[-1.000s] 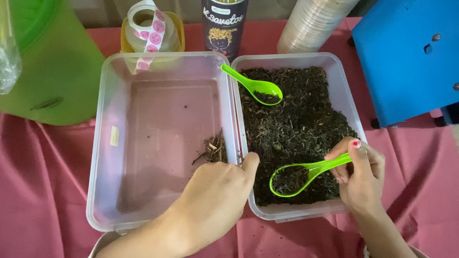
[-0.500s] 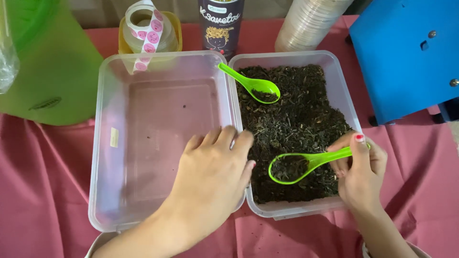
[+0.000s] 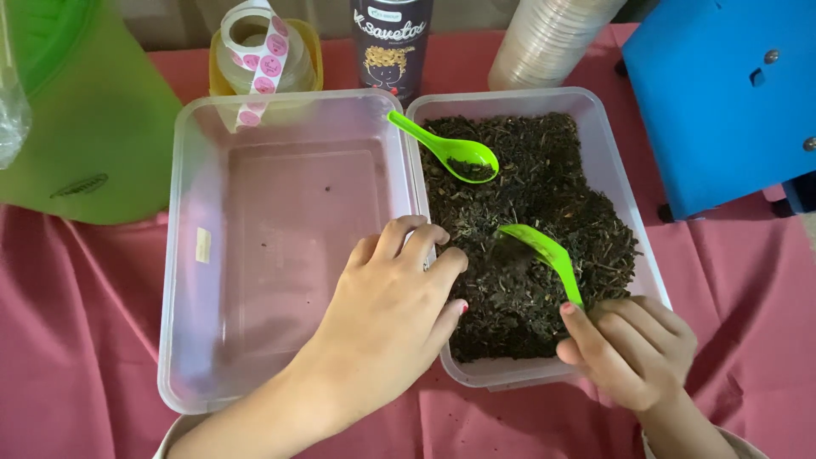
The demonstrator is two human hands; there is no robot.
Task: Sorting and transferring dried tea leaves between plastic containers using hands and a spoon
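The right hand (image 3: pixel 633 348) is closed around the handle of a green plastic spoon (image 3: pixel 544 255), near the front edge of the table (image 3: pixel 76 340), which is covered in a pink cloth. The spoon's bowl is tipped on its side and dug into the dark dried leaves (image 3: pixel 527 212) that fill the right clear plastic tub (image 3: pixel 595 102).

The left hand (image 3: pixel 391 314) holds nothing. It lies palm down with its fingers (image 3: pixel 416 246) loosely curled, draped across the 2 touching walls where the left clear plastic tub (image 3: pixel 183 255) meets the right one; the fingertips sit at the edge of the leaves. The left tub is nearly bare, with only a few dark specks on its bottom.

A second green spoon (image 3: pixel 450 149) rests in the right tub toward the back, its handle propped on the wall shared by the 2 tubs and a little leaf in its bowl.

Along the back edge of the table stand a roll of round pink stickers (image 3: pixel 259 51) on a yellow-lidded jar, a dark cylindrical can (image 3: pixel 391 42), and a stack of clear lids (image 3: pixel 552 38). A green plastic container (image 3: pixel 85 127) fills the back left corner and a blue box (image 3: pixel 722 93) the back right.
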